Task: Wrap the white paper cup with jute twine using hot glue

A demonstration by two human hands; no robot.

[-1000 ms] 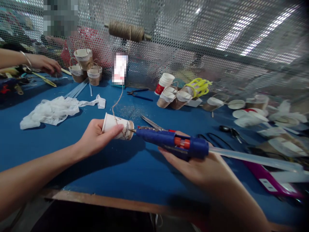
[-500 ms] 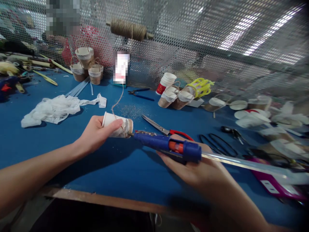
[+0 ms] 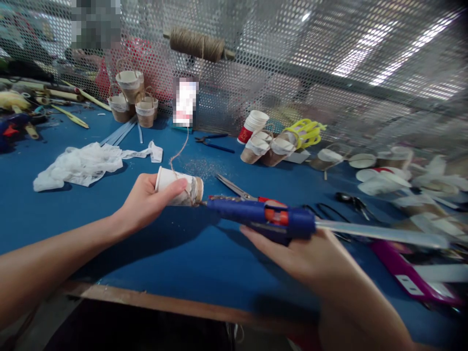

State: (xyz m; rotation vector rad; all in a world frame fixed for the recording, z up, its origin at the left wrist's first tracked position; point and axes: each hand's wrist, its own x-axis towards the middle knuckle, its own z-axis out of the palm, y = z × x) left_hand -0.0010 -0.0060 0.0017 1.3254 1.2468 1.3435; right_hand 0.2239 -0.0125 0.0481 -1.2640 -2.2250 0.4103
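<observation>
My left hand (image 3: 146,202) is closed round a white paper cup (image 3: 175,184) held on its side above the blue table (image 3: 153,253). Jute twine is wound round the cup's base end, and a strand of it (image 3: 179,151) runs up toward the twine spool (image 3: 197,45) on the mesh wall. My right hand (image 3: 307,256) grips a blue hot glue gun (image 3: 266,217) with an orange trigger and a clear glue stick (image 3: 380,233) sticking out behind. The gun's nozzle touches the twine-wrapped end of the cup.
Red-handled scissors (image 3: 241,191) lie just beyond the gun. A crumpled white lace strip (image 3: 80,163) lies at left, pliers (image 3: 214,141) and finished twine cups (image 3: 131,100) at the back, more cups (image 3: 263,146) and lids at right. A purple object (image 3: 405,273) lies near my right wrist.
The other person's hand at far left has left the view. My hands shifted slightly; the glue gun nozzle stays against the cup's wrapped end.
</observation>
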